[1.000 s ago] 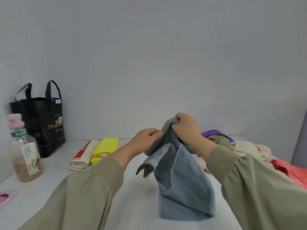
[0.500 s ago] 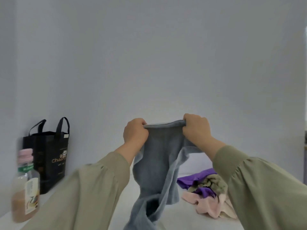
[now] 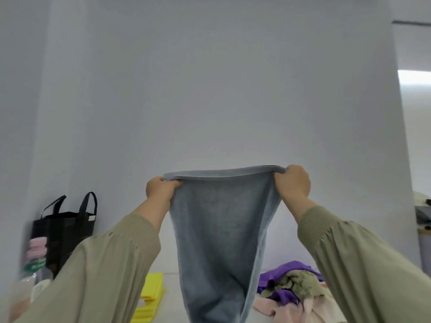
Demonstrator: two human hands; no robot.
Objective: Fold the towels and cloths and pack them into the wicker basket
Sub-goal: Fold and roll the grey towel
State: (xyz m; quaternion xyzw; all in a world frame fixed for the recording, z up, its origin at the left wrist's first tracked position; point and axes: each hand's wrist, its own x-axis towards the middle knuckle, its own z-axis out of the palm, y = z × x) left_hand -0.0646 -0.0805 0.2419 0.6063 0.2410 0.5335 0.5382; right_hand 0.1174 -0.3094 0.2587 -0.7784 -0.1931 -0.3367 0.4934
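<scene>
I see the blue-grey towel [image 3: 221, 229] hanging in the centre of the view, raised above the table [image 3: 171, 292]. Its top hem is stretched level between both hands, and the cloth narrows as it drops out of the bottom of the frame.

The left hand [image 3: 161, 191] is clenched on the left top corner, fingers curled over the hem. The right hand [image 3: 292, 185] grips the right top corner in the same way and sits slightly higher. Both hands are at the towel's upper edge, and the whole of the towel hangs below and between them.

A plain pale wall [image 3: 210, 89] fills the far side. The towel blocks my view of the middle of the table.

The left sleeve [image 3: 105, 264] crosses the near left and covers part of what stands there. The right sleeve [image 3: 361, 264] crosses the near right and hides the right edge of the cloth heap.

A black tote bag [image 3: 63, 227] stands upright at far left against the wall. To the right of the towel lies a loose heap: a purple cloth [image 3: 291, 270], an olive cloth [image 3: 300, 285] on it, and a pink cloth [image 3: 279, 308] nearest. A folded yellow cloth [image 3: 151, 297] lies flat just left of the towel. A bottle [image 3: 32, 271] with a pink cap stands at near left, blurred.
</scene>
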